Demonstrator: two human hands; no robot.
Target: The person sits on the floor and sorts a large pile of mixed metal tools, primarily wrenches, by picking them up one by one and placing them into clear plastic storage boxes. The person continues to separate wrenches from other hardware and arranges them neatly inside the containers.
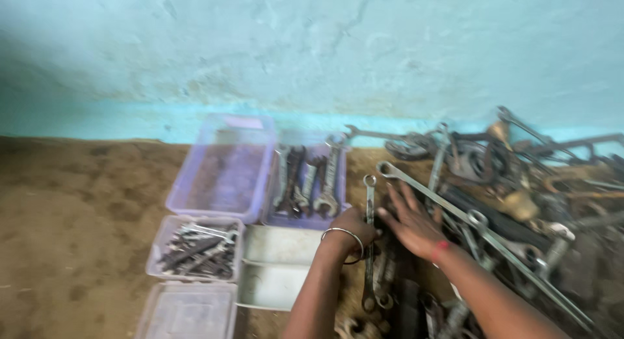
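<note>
My left hand [354,226], with a metal bangle on the wrist, is curled around the shaft of a long ring spanner [369,248] that lies upright in view on the dirt floor. My right hand [411,223], a red thread on its wrist, rests flat with fingers spread on the edge of a big heap of wrenches and metal parts [513,196]. A long silver combination spanner [481,225] runs diagonally just right of that hand. The picture is blurred.
Left of the hands stand clear plastic tubs: an empty-looking purple one [224,167], one holding several large spanners [309,180], one with small spanners [195,249], a white two-part tray [276,267], and a lidded tub [188,311]. A pale blue wall rises behind.
</note>
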